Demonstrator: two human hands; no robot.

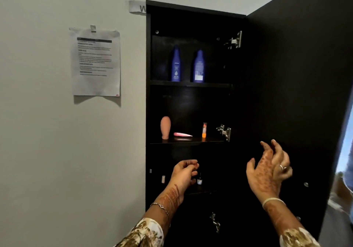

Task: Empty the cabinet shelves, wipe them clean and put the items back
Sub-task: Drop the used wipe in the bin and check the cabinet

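Tall dark cabinet on the wall, door swung wide to the right; shelves still stocked, so I judge emptying has barely begun. Left hand is raised in front of the lowest visible shelf, fingers loosely curled with nothing seen in them. Right hand is held up further right, before the inner face of the door, fingers spread and released, grasping nothing. Key relation: the small dark bottle stands upright, long axis vertical, just right of the left hand's thumb and slightly beyond it; left hand is clearly nearer, right hand well apart; likely a short reach right and in, closing on the bottle from the side. A small white item sits on the same shelf, left of the left hand; what it is I cannot tell. Count, top shelf: two blue lotion bottles, left one, right one, both upright, near each other but apart. Middle shelf: one peach egg-shaped piece on a stem at left; one pink tube lying flat, long axis left to right; one orange-capped tube upright at right. Seven items in all; one printed notice taped to the wall at left.
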